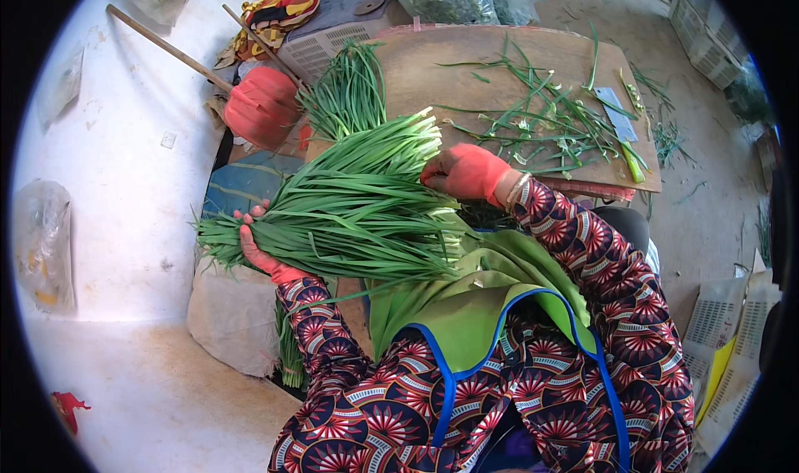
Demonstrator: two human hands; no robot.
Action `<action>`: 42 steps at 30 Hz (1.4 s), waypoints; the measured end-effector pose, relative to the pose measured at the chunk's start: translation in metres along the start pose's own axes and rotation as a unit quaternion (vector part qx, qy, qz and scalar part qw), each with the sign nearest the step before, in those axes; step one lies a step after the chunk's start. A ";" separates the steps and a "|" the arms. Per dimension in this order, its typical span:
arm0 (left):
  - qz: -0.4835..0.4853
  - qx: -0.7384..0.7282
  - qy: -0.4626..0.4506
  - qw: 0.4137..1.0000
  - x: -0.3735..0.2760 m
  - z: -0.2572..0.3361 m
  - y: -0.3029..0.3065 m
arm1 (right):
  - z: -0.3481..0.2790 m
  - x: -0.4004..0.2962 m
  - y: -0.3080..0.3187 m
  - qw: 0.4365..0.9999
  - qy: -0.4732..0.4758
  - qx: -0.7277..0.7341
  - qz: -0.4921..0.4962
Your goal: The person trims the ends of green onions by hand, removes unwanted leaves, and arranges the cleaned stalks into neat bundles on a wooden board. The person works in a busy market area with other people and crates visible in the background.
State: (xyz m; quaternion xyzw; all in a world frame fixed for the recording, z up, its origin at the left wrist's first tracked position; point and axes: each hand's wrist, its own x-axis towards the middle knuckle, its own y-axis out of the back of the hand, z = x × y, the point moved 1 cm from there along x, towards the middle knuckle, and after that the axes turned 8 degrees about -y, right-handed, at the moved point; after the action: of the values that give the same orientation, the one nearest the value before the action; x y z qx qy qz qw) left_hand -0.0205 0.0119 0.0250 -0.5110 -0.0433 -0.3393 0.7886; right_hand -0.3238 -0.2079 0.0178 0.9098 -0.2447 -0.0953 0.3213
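Observation:
A large bunch of Chinese chives [356, 223] lies across my lap, leaf tips to the left and pale stem ends to the right. My left hand [265, 254], in a red glove, is wrapped around the leafy end. Curled at the stem end is my right hand [468, 170], also red-gloved; its fingertips touch the chives, but leaves hide whether they pinch any. Another bundle of chives [387, 142] rests just beyond, white stems to the right. Under the stem ends is a green apron [487, 323] with blue edging.
On the wooden table [412, 61] lie loose chive scraps [549, 123] and a serrated blade with a green handle [618, 120]. More chives [352, 92] lie at its left edge. A red-covered, long-handled tool [259, 108] stands near the white wall [143, 161]. Plastic crates [708, 36] are at right.

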 end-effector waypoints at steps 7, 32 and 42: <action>-0.007 0.011 -0.027 1.000 -0.005 0.011 -0.006 | -0.093 -0.015 0.064 0.855 0.103 0.509 0.021; -0.027 -0.011 -0.030 0.999 0.001 0.000 -0.009 | -0.045 0.001 0.007 0.976 0.149 -0.160 -0.008; 0.023 0.031 -0.023 0.999 -0.007 0.003 -0.015 | -0.027 -0.029 0.059 0.931 0.078 0.101 0.343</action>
State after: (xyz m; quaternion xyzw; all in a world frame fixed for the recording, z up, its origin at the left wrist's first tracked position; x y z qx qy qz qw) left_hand -0.0333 0.0143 0.0353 -0.4949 -0.0600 -0.3072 0.8106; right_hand -0.3620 -0.2185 0.0760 0.8029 -0.5239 0.1174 0.2590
